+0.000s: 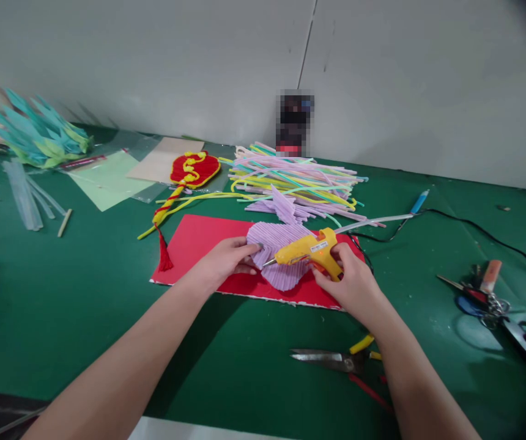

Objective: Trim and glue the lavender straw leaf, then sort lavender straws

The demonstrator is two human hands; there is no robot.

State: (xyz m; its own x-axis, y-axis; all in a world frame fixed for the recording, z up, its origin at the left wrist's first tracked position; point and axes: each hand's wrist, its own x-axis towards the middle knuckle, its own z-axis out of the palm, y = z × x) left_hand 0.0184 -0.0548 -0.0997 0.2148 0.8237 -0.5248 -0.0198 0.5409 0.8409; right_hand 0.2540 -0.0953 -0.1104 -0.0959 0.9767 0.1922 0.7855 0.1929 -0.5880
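Scissors (331, 360) lie nearest; right hand (355, 284) grasps yellow glue gun (309, 249), its label unreadable; left hand (226, 260) fingers, unclenched, press purple pipe-cleaner shape (281, 238).

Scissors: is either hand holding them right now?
No, the scissors lie untouched on the green table, while the right hand grips the glue gun and the left hand rests on the purple piece.

The small label on the yellow glue gun (311, 249) is illegible.
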